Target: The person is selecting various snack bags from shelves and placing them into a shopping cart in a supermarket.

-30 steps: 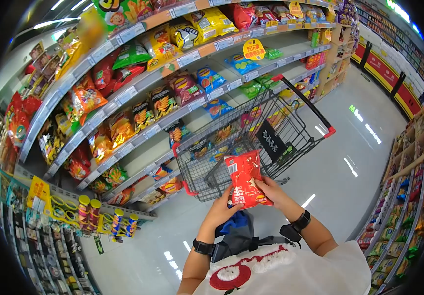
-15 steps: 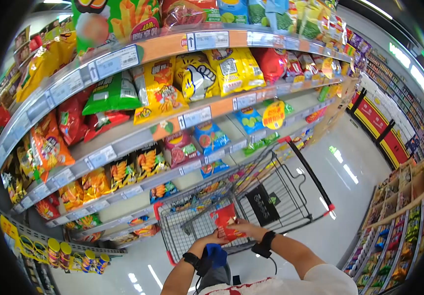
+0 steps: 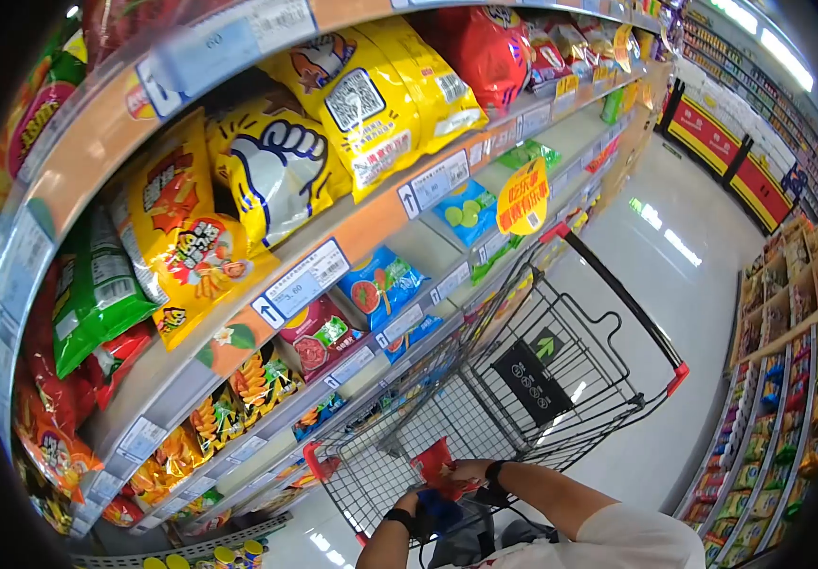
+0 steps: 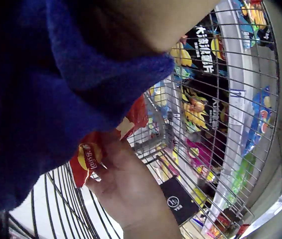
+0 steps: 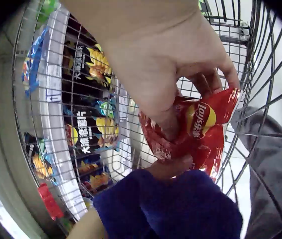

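Observation:
A red Lay's chip bag [image 3: 433, 465] is held over the basket of a shopping cart [image 3: 428, 408]. In the right wrist view my right hand [image 5: 156, 59] grips the crinkled bag [image 5: 191, 129] from above, thumb pressed into its front and fingers round the far side. My left hand [image 3: 412, 503] holds the bag's lower edge; one fingertip shows against the red foil in the right wrist view. Blue cloth [image 5: 166, 204] hides most of that hand there. The same cloth [image 4: 81, 84] fills much of the left wrist view.
Shelves of chip bags run along the left, with a yellow bag [image 3: 380, 95] and a green bag [image 3: 96, 284] on upper tiers. The cart's black handle [image 3: 617, 294] points to the right. More stocked shelves [image 3: 769, 427] line the aisle's right side.
Both hands have moved the red bag away from the body, out over the cart basket. The head view has come closer to the shelves on the left.

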The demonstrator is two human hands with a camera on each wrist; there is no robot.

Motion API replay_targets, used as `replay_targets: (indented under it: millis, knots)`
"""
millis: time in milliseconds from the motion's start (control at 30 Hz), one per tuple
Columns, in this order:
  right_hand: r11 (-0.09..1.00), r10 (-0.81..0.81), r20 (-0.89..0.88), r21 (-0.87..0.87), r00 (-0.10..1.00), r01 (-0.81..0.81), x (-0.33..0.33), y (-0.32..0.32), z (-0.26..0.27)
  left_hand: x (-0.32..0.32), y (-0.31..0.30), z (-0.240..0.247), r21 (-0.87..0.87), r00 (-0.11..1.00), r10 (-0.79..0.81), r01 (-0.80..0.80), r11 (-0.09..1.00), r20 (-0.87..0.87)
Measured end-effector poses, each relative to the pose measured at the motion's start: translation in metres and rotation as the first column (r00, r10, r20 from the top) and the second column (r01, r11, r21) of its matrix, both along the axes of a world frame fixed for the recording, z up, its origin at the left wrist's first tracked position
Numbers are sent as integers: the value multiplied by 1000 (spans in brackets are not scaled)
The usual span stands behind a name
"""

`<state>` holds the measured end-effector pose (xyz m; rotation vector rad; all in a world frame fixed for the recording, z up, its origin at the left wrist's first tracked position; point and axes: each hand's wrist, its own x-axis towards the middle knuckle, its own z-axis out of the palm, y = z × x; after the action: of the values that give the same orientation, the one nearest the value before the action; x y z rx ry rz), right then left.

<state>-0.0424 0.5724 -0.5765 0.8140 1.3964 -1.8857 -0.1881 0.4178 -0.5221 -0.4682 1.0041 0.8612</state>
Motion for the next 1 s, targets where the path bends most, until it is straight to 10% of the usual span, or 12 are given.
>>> replay_targets:
  millis: [300,433,600,733,933,1000]
  knots:
    - [959,214,284,119,935,-256,13,-23,28,4,-17,-33,125,901,-270,328,937,-339]
    - [690,526,246,435,814,-578,15,-17,31,-3,-24,-31,17,425,-398,700,714,-813]
    - [665,584,18,562,812,-491,22,-16,217,-21,-39,14,-216,-170,-134,739,637,-976]
    - [802,191,-43,583,981,-130,46,-4,164,-33,-88,86,-319,-400,-32,676,664,-916]
    - [726,451,16,576,893,-377,54,-39,245,-54,-196,178,-498,-685,198,669,552,-701]
    - [626,544,59,635,837,-452,41,-62,277,-54,-231,212,-569,-714,19,573,589,-700]
